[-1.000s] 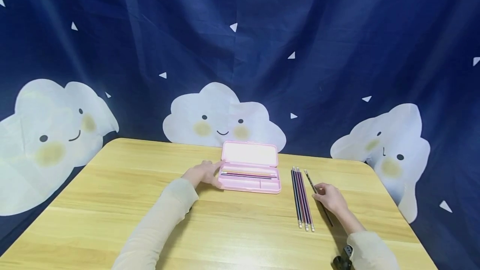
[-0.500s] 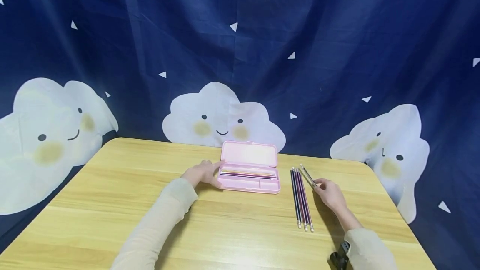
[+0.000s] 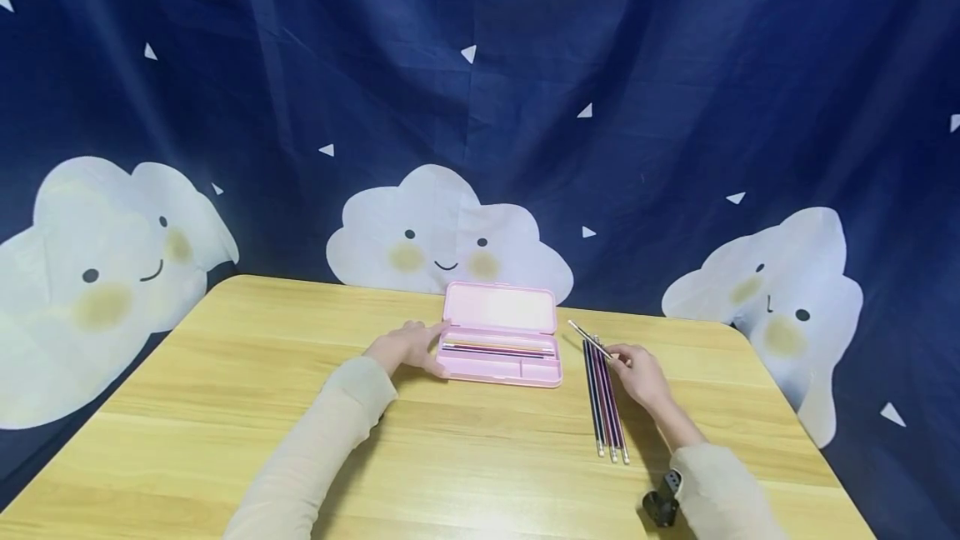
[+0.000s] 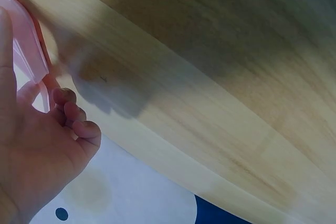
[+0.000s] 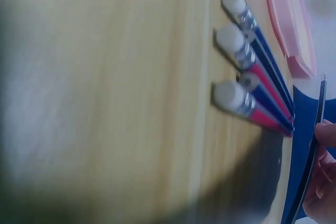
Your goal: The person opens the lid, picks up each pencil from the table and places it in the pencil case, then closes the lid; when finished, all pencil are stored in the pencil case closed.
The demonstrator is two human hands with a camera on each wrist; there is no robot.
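Observation:
A pink pencil case [image 3: 480, 369] stands with its lid raised, and several pencils [image 3: 495, 349] lie in its long compartment. My left hand [image 3: 405, 348] holds the case's left side, with thumb at the front and forefinger near the hinge. In the left wrist view the other fingers [image 4: 75, 113] are curled beside the case [image 4: 29, 35]. My right hand [image 3: 637, 375] pinches one dark pencil [image 3: 585, 335], raised and slanting over the far ends of a pencil row [image 3: 607, 407]. The right wrist view shows this pencil [image 5: 321, 103] between thumb and fingers.
The row's white eraser ends [image 5: 231, 38] point toward the table's near side. A black wrist camera [image 3: 663, 502] sits at the right sleeve. Behind the wooden table [image 3: 465, 457] hangs a dark blue curtain [image 3: 525, 132] with printed clouds.
My right hand has lifted the dark pencil from the right of the row and carried it leftward, turning it toward the case. The left hand and case have stayed put.

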